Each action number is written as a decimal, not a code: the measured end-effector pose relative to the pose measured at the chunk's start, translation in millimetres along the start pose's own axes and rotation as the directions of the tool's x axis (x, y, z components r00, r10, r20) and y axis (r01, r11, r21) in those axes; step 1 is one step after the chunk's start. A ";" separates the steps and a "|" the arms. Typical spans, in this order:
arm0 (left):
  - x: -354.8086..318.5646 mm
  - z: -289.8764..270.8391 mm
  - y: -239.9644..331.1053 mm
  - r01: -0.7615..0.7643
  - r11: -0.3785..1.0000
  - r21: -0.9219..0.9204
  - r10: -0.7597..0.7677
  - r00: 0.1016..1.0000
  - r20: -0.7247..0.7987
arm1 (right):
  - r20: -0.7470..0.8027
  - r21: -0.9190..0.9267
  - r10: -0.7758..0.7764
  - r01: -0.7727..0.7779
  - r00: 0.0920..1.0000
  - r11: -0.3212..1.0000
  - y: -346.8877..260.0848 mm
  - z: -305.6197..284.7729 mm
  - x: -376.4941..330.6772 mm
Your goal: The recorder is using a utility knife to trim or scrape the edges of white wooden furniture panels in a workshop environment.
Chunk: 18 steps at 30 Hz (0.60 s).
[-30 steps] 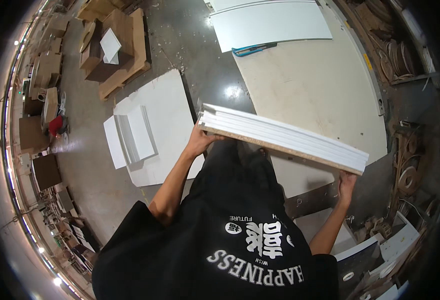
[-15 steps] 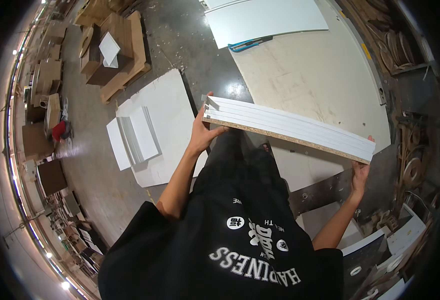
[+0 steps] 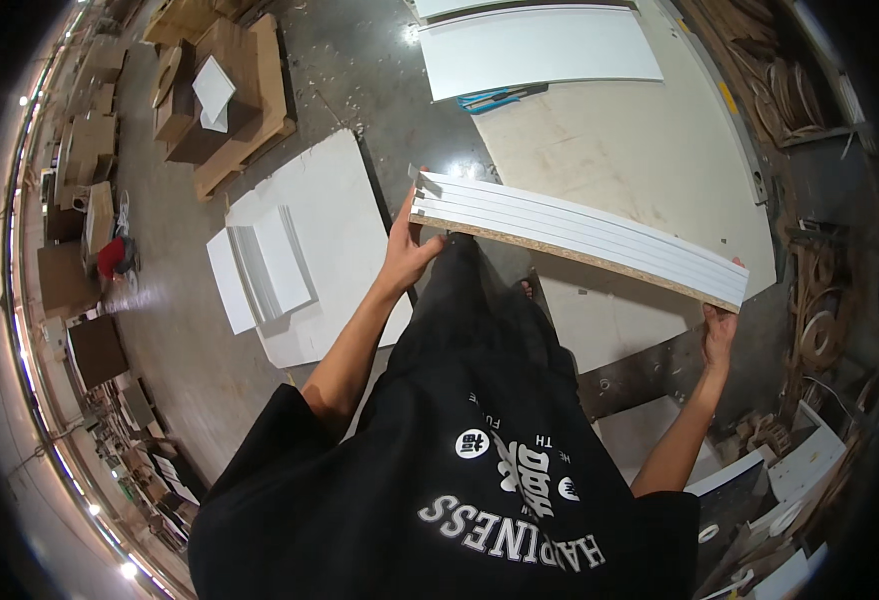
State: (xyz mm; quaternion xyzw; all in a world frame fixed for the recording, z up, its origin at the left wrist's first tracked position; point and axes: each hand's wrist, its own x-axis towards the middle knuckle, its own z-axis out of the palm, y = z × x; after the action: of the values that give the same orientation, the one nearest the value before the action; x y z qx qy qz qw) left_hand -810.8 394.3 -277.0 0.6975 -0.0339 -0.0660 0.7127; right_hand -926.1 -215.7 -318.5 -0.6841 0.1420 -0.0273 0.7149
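Between my two hands I hold a stack of long white boards [image 3: 580, 230], with bare chipboard showing along the lowest near edge. My left hand [image 3: 408, 255] grips the left end, thumb at the near side and fingers around the far side. At the right end my right hand [image 3: 720, 328] clasps the stack, mostly from below, with a fingertip showing at the far edge. Small grey marks or notches sit at the stack's left end. The boards hang in the air in front of my legs, over the near edge of a pale worktable [image 3: 610, 150].
A blue utility knife [image 3: 500, 97] lies by large white panels [image 3: 540, 50] at the table's far end. Left on the floor, more white boards [image 3: 260, 270] rest on a pale sheet [image 3: 345, 200]. Beyond stands a wooden pallet [image 3: 265, 110] with brown boxes. Shelving with scraps [image 3: 820, 330] is on the right.
The stack and both hands have moved slightly away from my body. The stack has tipped so that more of its white edges face me. Both hands keep their grip.
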 end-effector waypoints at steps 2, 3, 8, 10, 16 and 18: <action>-1.1 -4.2 -1.4 -0.021 1.000 0.008 0.021 1.000 0.001 | -0.012 -0.002 -0.063 0.063 0.998 0.998 -8.7 10.0 1.9; -1.5 -6.4 -1.1 0.019 0.999 0.037 -0.020 0.999 0.026 | -0.008 -0.033 -0.066 0.066 0.998 0.997 -12.7 11.5 1.7; 2.1 -21.5 -3.0 -0.014 0.991 0.130 0.001 0.995 0.101 | 0.002 -0.239 -0.005 0.005 1.000 0.971 -46.1 7.6 -3.8; 7.6 -32.4 -0.9 -0.080 0.938 0.338 0.019 0.983 0.180 | -0.051 -0.665 0.093 -0.104 0.994 0.740 -67.9 -3.4 -4.4; 11.1 -28.4 10.9 -0.075 0.963 0.258 0.028 0.983 0.181 | 0.071 -0.725 -0.191 0.183 0.979 0.664 -194.3 216.9 -1.5; 14.8 -32.9 11.0 -0.090 0.957 0.275 0.036 0.980 0.197 | 0.397 -0.798 -0.276 0.478 0.875 0.367 -173.4 312.3 18.3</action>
State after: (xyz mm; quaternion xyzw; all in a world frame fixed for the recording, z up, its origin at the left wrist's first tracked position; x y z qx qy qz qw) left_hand -791.1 424.9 -267.5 0.7812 -0.1331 -0.1039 0.6010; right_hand -806.5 72.2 -143.3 -0.9640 -0.0968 -0.0464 0.2432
